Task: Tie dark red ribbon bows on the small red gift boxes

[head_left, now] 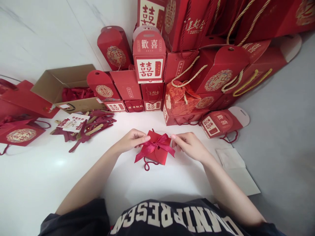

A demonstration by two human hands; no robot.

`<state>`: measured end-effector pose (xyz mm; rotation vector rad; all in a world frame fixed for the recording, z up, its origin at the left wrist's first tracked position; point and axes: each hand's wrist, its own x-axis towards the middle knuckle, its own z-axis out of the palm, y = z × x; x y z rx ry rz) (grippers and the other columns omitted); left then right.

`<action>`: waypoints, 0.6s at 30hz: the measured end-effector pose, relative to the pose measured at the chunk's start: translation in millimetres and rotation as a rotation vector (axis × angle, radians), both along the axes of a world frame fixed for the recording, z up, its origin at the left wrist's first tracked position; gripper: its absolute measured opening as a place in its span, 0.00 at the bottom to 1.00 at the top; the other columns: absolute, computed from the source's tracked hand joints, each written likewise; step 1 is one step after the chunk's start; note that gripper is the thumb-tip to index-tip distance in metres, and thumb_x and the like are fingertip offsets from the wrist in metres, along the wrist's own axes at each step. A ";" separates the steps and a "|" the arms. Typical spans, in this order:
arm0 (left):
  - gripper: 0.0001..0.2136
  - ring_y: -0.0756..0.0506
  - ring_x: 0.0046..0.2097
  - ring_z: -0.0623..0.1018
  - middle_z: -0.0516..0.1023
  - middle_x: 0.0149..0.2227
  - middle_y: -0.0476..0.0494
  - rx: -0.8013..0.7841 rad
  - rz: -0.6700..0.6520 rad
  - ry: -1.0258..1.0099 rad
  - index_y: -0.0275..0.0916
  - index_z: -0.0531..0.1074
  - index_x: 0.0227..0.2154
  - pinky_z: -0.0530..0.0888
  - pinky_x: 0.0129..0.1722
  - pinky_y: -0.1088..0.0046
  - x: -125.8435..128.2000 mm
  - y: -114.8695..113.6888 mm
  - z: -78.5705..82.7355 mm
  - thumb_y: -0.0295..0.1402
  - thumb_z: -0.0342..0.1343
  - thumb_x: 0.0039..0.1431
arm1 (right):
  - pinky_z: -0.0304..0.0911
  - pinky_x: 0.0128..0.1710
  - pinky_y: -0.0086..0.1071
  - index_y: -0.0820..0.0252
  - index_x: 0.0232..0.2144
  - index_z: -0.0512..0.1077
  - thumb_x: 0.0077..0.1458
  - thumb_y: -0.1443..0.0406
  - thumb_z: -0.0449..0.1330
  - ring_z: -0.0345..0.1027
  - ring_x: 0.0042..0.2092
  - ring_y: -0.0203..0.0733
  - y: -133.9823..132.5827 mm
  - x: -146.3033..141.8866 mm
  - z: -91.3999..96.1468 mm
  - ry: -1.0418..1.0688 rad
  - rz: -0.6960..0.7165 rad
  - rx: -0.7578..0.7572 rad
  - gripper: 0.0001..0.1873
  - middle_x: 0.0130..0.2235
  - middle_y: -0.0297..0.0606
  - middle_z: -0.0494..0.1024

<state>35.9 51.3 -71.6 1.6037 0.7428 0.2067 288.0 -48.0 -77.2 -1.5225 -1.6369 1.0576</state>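
A small red gift box (161, 158) sits on the white table in front of me, with a crimson ribbon bow (156, 144) tied across its top. My left hand (134, 140) pinches the bow's left loop between thumb and fingers. On the other side, my right hand (189, 145) has thumb and forefinger closed at the tip of the right loop. Both ribbon tails hang down over the box. A dark red twisted cord (147, 165) loops out from beneath the box toward me.
Red gift boxes (150, 62) are stacked along the back, some with rope handles. Left of my hands lies a pile of dark red ribbon pieces (98, 126) and a printed card (76, 122). Behind it stands an open cardboard box (81, 77). White paper (242, 180) lies at right.
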 end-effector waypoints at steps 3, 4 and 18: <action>0.23 0.56 0.20 0.55 0.56 0.16 0.55 0.008 -0.003 -0.009 0.35 0.59 0.15 0.52 0.21 0.77 0.9 -0.7 -0.4 0.45 0.56 0.57 | 0.47 0.23 0.29 0.60 0.17 0.65 0.58 0.48 0.55 0.54 0.21 0.32 -12.5 -5.2 -2.4 0.073 0.081 -0.135 0.26 0.17 0.29 0.63; 0.23 0.56 0.20 0.55 0.55 0.16 0.55 0.012 0.009 -0.008 0.35 0.58 0.15 0.52 0.21 0.77 1.4 -0.9 -0.4 0.44 0.56 0.57 | 0.46 0.22 0.29 0.60 0.18 0.65 0.57 0.48 0.56 0.52 0.20 0.31 -14.7 -7.0 -4.3 0.145 0.107 -0.182 0.25 0.16 0.28 0.62; 0.25 0.56 0.19 0.53 0.53 0.14 0.55 0.086 0.050 -0.015 0.36 0.53 0.13 0.51 0.20 0.77 7.7 -4.8 -6.1 0.43 0.55 0.58 | 0.48 0.21 0.26 0.62 0.21 0.66 0.57 0.51 0.59 0.52 0.20 0.28 -10.2 6.4 -14.4 0.351 0.350 -0.328 0.22 0.17 0.26 0.62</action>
